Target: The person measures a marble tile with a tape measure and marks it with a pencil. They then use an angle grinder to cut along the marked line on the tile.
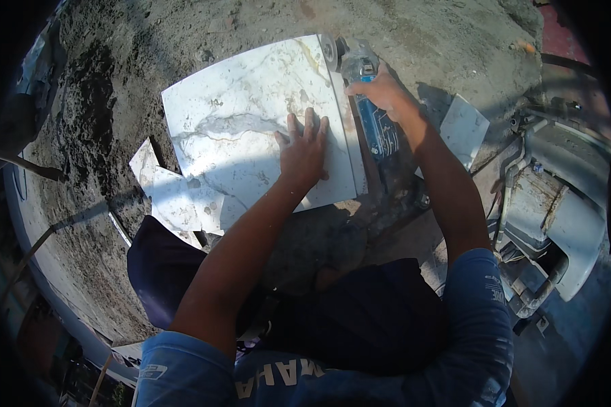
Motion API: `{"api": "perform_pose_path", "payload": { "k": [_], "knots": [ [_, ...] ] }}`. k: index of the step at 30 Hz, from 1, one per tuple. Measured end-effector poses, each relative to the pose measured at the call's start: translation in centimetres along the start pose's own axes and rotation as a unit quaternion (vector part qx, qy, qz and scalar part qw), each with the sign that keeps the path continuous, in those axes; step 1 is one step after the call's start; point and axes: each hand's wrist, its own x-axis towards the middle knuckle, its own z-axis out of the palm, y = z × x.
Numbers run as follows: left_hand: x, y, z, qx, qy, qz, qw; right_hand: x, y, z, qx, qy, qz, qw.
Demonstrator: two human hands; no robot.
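Note:
A large white marble-patterned tile [244, 91] lies on the ground in front of me, its near part in shade. My left hand [305, 150] presses flat on it with the fingers spread. In my right hand [381, 91] is a blue angle grinder [375, 125], gripped around its body beside the tile's right edge. The grinder's disc [329, 52] stands at the tile's far right corner; whether it touches the tile I cannot tell. A narrow strip [347, 136] runs along the right edge, parted from the main face by a thin line.
Broken tile pieces [176, 197] lie to the left, partly under the large tile. Another white tile piece [465, 129] is beyond my right forearm. Farther right stands a worn metal frame with grey panels [550, 197]. Rough sandy ground [129, 61] surrounds the tile.

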Motion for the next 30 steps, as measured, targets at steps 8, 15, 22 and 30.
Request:
{"api": "perform_pose_path", "payload": {
  "k": [8,15,22,30],
  "knots": [
    [0.0,0.0,0.1,-0.004,0.002,-0.001,1.000,3.3,-1.5,0.2,-0.010,0.030,-0.040,0.999],
    [-0.1,-0.1,0.0,0.001,0.002,-0.002,1.000,5.1,-2.3,0.3,-0.017,0.045,-0.062,0.997],
    [-0.1,0.1,-0.2,0.003,-0.002,-0.003,1.000,3.4,-0.7,0.1,-0.029,0.032,-0.046,0.998],
    [-0.1,0.0,0.0,0.008,0.009,-0.002,1.000,-1.2,1.7,-0.3,-0.046,-0.004,-0.014,0.999]
  ]
}}
